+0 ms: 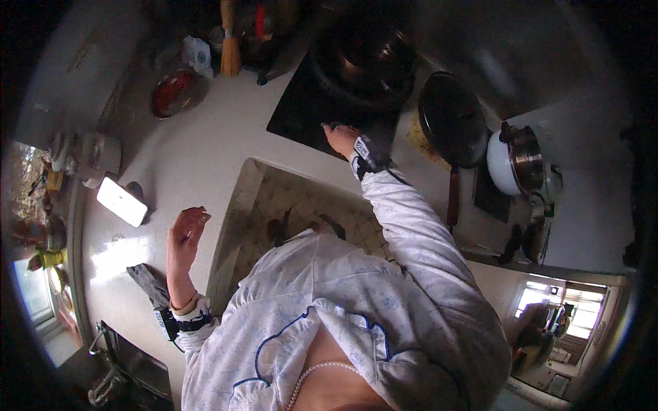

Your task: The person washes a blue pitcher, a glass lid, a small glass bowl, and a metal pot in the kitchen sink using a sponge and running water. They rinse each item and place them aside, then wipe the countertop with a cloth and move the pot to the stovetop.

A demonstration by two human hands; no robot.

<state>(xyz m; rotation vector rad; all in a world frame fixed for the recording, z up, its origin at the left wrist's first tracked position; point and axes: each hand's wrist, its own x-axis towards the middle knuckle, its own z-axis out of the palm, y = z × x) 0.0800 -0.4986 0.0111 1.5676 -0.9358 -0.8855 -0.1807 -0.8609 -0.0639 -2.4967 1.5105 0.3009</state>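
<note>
pale countertop (205, 151) wraps around an l-shaped kitchen corner, seen from above, with a tiled floor (295, 198) showing in the gap between the person and the counter's edge. the right hand (340, 137) reaches forward onto the near edge of a black cooktop (301, 113), fingertips resting on or just over its glass surface where touch controls would usually sit; the fingers look loosely together and bent downward, though whether they press anything is too small to tell. a dark wok (367, 61) sits on the cooktop just beyond that hand, which is likely why the arm stretches so far.

the left hand (185, 233) hangs free above the counter, palm turned sideways, fingers gently curled and a little apart, holding nothing (it seems parked out of the way while the other arm works). both wrists wear dark straps.

to the right of the cooktop lies a black frying pan (451, 120) with its handle pointing toward the person, and beyond it a white pot with a metal lid (517, 161). on the left a bright white rectangular object (122, 201) lies flat on the counter, a red-filled bowl (175, 92) stands further back, and a straw brush (230, 48) leans near the wall. a grey cloth (147, 281) lies by the left elbow.
</note>
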